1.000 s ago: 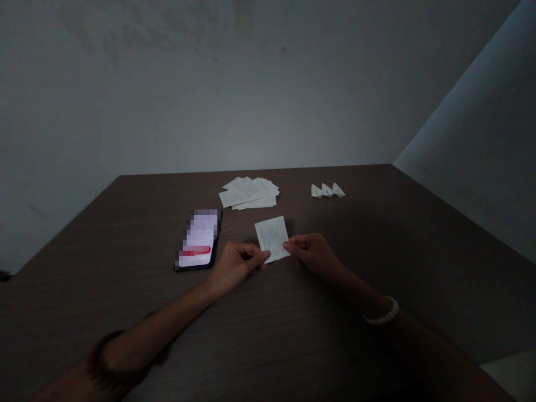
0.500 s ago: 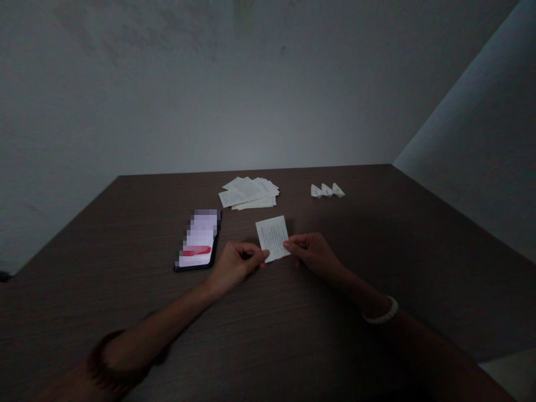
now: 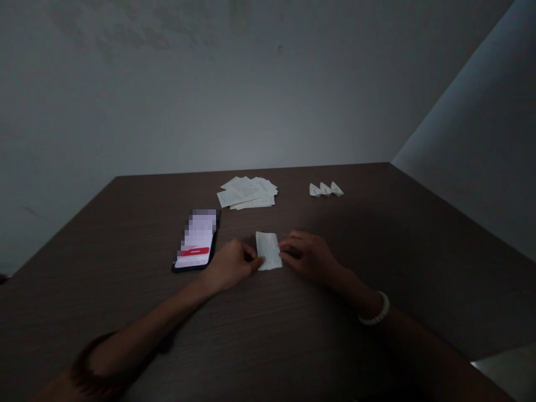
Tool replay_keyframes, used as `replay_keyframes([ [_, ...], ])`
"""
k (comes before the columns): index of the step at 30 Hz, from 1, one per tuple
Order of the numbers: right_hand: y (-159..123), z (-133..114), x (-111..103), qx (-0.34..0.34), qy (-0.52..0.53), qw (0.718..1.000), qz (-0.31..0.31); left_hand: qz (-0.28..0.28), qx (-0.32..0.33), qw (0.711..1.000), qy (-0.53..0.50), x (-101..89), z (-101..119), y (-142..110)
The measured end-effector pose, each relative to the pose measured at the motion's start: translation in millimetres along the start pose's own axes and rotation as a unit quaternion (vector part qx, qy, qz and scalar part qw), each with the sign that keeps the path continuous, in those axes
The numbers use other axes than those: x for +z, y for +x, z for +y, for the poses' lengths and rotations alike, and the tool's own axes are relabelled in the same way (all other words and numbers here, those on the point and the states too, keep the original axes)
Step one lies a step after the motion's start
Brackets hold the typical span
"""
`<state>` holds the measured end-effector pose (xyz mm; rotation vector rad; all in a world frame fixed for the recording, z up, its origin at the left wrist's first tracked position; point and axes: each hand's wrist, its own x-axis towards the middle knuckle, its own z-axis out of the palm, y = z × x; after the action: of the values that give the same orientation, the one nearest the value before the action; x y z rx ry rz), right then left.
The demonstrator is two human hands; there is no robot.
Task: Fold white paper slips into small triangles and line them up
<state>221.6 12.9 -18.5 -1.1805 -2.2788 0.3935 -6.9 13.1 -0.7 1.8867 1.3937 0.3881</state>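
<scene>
A small slip of printed white paper (image 3: 268, 251) is between my two hands, low over or on the dark table. My left hand (image 3: 234, 261) is closed on its lower left corner, thumb on top and the other fingers partly hidden. At the slip's right edge, the thumb and fingertips of my right hand (image 3: 310, 255) bend toward each other and meet the paper, with a narrow dark gap visible behind the tips. Just left of my left hand lies a phone (image 3: 196, 240) with a lit, partly blurred screen.
A loose, fanned pile of printed paper slips (image 3: 248, 192) lies farther back on the table (image 3: 125, 223). To its right stand three small twisted white paper pieces (image 3: 326, 190) in a row. A grey wall (image 3: 268, 100) rises behind the table.
The paper slip has come down and closer to me, and it now looks narrower and straighter. Both hands moved slightly left with it, and the right fingertips shifted to its edge.
</scene>
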Motion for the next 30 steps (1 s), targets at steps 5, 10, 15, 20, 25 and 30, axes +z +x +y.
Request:
replay_keyframes([
  [5,0,9,0,-0.129,0.002,0.991,-0.035,0.051,0.0,0.994,0.095,5.6,4,-2],
  [10,0,11,2,-0.118,0.016,0.992,-0.039,0.06,-0.019,0.989,0.132,5.8,5,-3],
  [15,1,9,2,-0.102,0.025,0.994,-0.03,0.06,-0.007,0.989,0.134,2.6,4,-3],
  [20,2,10,3,-0.09,0.021,0.995,-0.03,0.052,0.022,0.99,0.13,3.8,1,-4],
  [25,2,10,3,-0.091,0.015,0.995,-0.033,0.045,0.065,0.99,0.119,2.7,-4,-3],
  [30,2,12,2,-0.098,0.004,0.994,-0.053,0.045,0.155,0.975,0.152,1.4,-9,-3],
])
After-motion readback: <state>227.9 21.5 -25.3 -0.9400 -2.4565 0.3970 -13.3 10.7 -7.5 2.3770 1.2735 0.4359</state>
